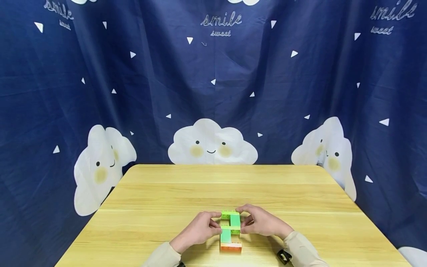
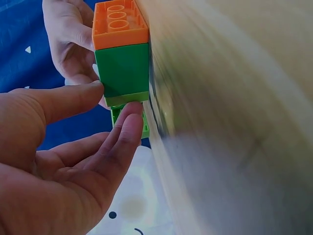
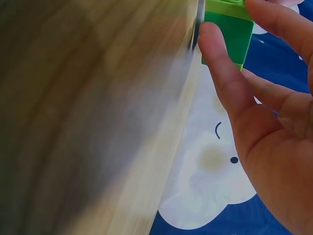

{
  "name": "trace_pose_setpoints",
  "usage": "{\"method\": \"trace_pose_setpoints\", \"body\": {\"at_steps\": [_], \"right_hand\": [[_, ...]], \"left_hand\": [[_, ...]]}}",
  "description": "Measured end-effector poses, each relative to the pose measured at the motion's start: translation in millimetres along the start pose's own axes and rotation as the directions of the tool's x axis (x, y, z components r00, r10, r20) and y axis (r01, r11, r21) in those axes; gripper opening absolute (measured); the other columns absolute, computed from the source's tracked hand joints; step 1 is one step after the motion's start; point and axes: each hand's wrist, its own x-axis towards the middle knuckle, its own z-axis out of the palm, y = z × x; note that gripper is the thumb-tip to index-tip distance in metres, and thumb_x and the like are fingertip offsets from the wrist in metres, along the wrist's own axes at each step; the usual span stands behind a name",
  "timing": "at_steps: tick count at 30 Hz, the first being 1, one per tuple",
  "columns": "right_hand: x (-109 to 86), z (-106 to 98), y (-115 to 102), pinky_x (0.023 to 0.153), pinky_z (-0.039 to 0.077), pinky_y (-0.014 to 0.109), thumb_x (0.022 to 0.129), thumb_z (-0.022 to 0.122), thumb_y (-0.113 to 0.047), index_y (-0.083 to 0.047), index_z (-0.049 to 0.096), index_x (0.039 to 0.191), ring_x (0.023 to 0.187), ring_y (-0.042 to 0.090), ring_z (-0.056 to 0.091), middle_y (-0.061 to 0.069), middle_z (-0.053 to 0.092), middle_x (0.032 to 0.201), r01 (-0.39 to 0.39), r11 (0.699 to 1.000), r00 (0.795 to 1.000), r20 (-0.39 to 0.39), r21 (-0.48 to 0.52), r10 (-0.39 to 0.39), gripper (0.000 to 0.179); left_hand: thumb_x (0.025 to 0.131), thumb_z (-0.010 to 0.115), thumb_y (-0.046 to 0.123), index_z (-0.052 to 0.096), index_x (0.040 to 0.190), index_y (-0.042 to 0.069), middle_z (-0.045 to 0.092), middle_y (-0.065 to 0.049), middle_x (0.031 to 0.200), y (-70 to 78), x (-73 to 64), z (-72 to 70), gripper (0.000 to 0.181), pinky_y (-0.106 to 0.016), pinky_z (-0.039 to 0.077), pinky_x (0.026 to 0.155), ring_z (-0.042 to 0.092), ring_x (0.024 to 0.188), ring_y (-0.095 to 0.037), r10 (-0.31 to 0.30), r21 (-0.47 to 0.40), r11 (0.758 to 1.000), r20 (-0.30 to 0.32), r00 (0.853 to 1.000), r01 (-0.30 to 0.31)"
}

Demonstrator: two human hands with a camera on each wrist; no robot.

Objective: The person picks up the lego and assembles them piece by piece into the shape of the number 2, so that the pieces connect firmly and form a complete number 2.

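Observation:
Toy building blocks joined in a zigzag lie at the table's near middle. An orange block [image 1: 231, 247] forms the near end. A green block [image 1: 225, 236] links it on the left to a lime block [image 1: 234, 228]; a second green block [image 1: 235, 221] on the right runs on to the far lime block [image 1: 226, 214]. My left hand [image 1: 201, 228] holds the left side, thumb by the middle lime block and index finger at the far one. From the right, my right hand [image 1: 263, 221] grips the other side, its index fingertip at the far corner, thumb at the middle lime block's end.
The wooden table [image 1: 160, 196] reaches back to a dark blue curtain [image 1: 153, 92] printed with white clouds. A black device [image 1: 284, 256] sits at the right wrist, beside a pale sleeve [image 1: 303, 248].

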Motion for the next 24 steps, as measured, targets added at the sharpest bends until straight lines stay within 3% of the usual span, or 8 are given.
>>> {"method": "trace_pose_setpoints", "body": {"at_steps": [4,11,24], "right_hand": [[-1.0,-0.1,0.6,0.081,0.058,0.023,0.089,0.079,-0.009,0.008,0.045,0.146,0.093,0.014,0.070,0.025,0.049,0.143,-0.011,1.000,1.000,0.008,0.014,0.011,0.068],[-1.4,0.0,2.1,0.080,0.058,0.024,0.092,0.076,-0.009,0.007,0.042,0.149,0.092,0.016,0.070,0.027,0.047,0.147,-0.024,0.999,0.999,0.026,0.038,0.023,0.069],[-2.5,-2.5,-0.2,0.083,0.057,0.024,0.094,0.074,-0.013,0.008,0.040,0.150,0.095,0.017,0.070,0.026,0.048,0.147,-0.031,0.999,0.998,0.047,0.009,0.031,0.069]], "left_hand": [[0.090,0.077,0.007,0.058,0.136,-0.010,0.074,-0.007,0.100,-0.1,0.2,0.9,0.053,-0.023,0.058,0.073,0.068,0.085,-0.011,-0.003,0.001,1.000,0.003,1.000,0.003],[0.090,0.076,0.006,0.056,0.137,-0.011,0.067,-0.022,0.127,0.0,0.2,1.7,0.053,-0.025,0.060,0.077,0.069,0.091,-0.015,0.002,-0.006,1.000,0.012,1.000,-0.002],[0.093,0.073,0.011,0.054,0.139,-0.010,0.063,-0.022,0.136,-3.4,0.5,1.4,0.054,-0.022,0.058,0.078,0.068,0.094,-0.012,0.020,0.003,1.000,0.026,0.999,-0.020]]}}
